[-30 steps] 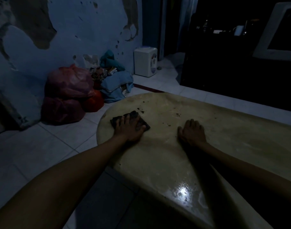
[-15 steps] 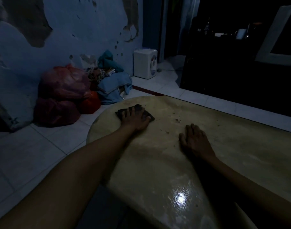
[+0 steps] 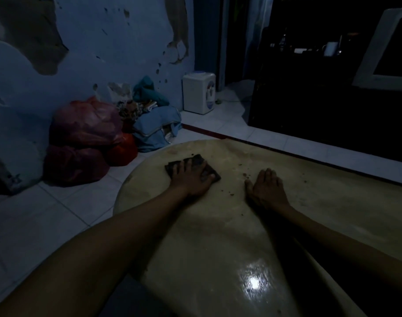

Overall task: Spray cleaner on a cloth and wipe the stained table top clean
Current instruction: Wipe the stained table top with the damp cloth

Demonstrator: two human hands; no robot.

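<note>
left hand [image 3: 191,178]: palm down, fingers spread flat on the dark cloth [image 3: 196,167]. No closed grip; it pins the cloth by pressure, which suits wiping.
cloth: flat on the table [image 3: 218,236] near its rounded far-left end, corners showing past the fingers.
right hand [image 3: 265,188]: empty, grip open, flat on the table just right of the crumbs. Likely bracing while the person leans in.
dirt: dark specks [image 3: 243,173] lie between the two hands, a few more just beyond the cloth.
progress: near end looks wet and glossy under the light glare [image 3: 253,282]; far end looks dull, probably not finished.
vs 0.5 s ago: cloth and left hand sit slightly nearer and rightward, toward the specks; right hand about unchanged.
sprayer: not in view.
</note>
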